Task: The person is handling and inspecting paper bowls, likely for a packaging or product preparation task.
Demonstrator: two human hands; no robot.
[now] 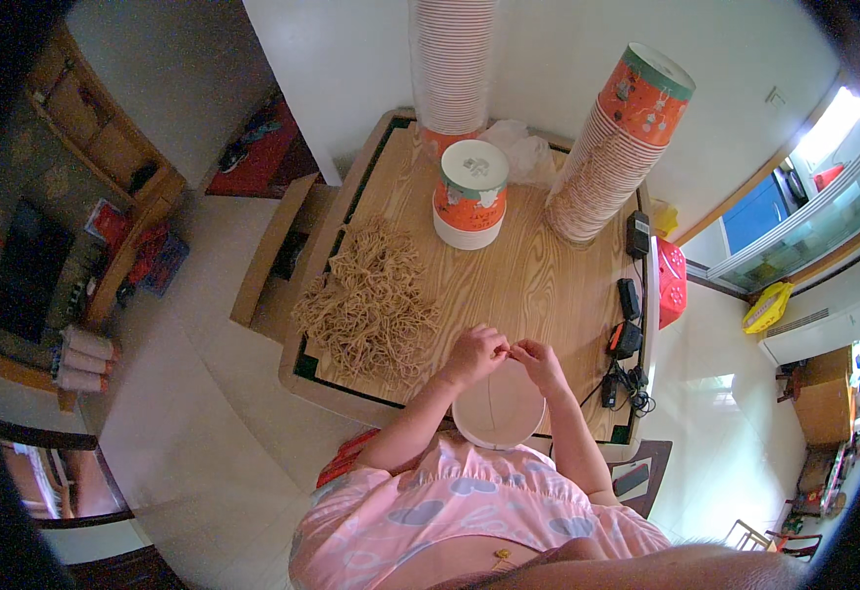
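Observation:
A white-walled paper bucket (pixel 514 413) sits at the table's near edge against my body, its mouth facing up. At its far rim my left hand (pixel 476 356) and my right hand (pixel 538 368) meet, fingertips pinched close together. Whatever is between the fingertips is too small to make out. A thin line runs down inside the bucket; I cannot tell if it is a string or a seam. To the left of my hands lies a tangled heap of tan twine cords (pixel 371 300). Beyond them stands a short upside-down stack of orange and green paper buckets (pixel 470 202).
Tall bucket stacks rise at the back, one in a clear sleeve (pixel 450 69) and one leaning right (pixel 612 147). A crumpled plastic bag (pixel 520 152) lies between them. Black adapters and cables (pixel 627 339) line the table's right edge. A red stool (pixel 672 282) stands beyond it.

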